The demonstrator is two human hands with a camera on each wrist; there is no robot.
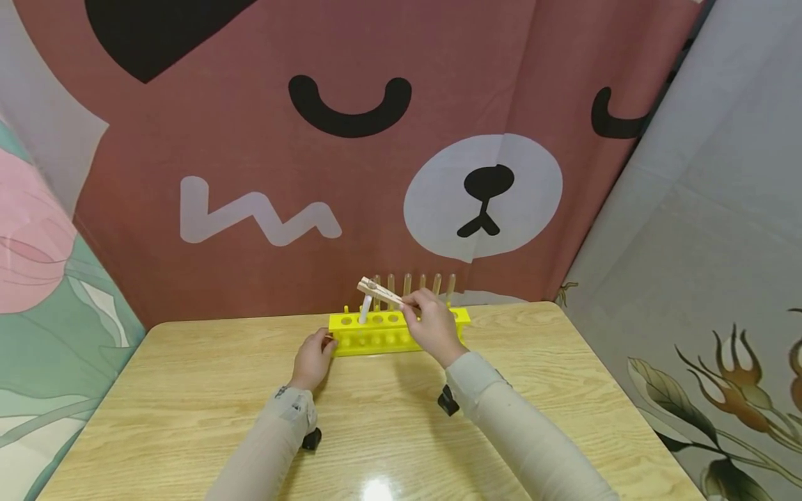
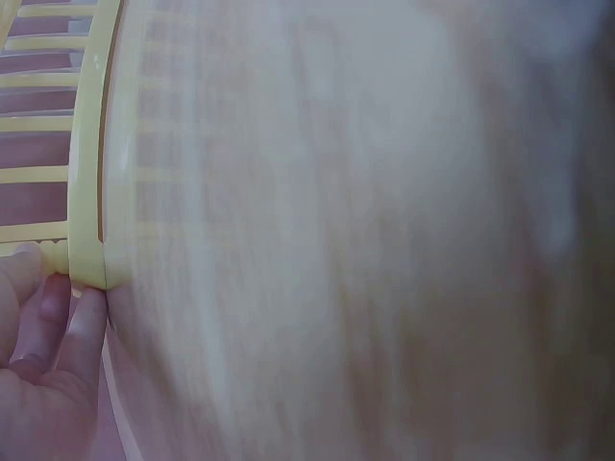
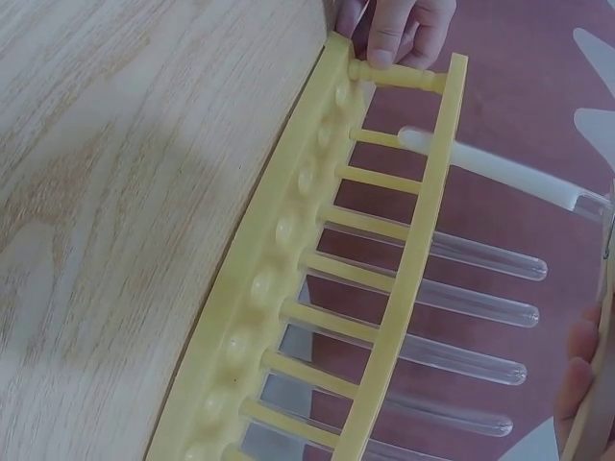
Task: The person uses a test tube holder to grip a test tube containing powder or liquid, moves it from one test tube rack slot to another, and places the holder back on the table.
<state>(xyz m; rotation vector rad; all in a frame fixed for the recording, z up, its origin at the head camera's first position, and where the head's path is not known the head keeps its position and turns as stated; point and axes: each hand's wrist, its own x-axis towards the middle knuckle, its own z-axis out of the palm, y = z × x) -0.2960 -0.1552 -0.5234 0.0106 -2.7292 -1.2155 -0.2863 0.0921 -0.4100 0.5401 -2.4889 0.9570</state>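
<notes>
My right hand (image 1: 434,327) grips a wooden test tube holder (image 1: 383,291), pinched between thumb and fingers above the yellow test tube rack (image 1: 376,351). At the holder's far end hangs a test tube (image 3: 519,179) with white contents, slightly tilted. In the right wrist view its rounded bottom has passed through a hole near the left end of the rack's upper plate and stays above the base. My left hand (image 1: 311,358) holds the rack's left end, fingers around the end post, as the left wrist view shows at the rack's corner (image 2: 86,264).
Several clear test tubes (image 1: 407,284) stand upside down on pegs along the rack's back. The rack is near the far edge of the wooden table (image 1: 207,390), close to a cloth with a bear face (image 1: 376,181). Patterned cloths hang at both sides.
</notes>
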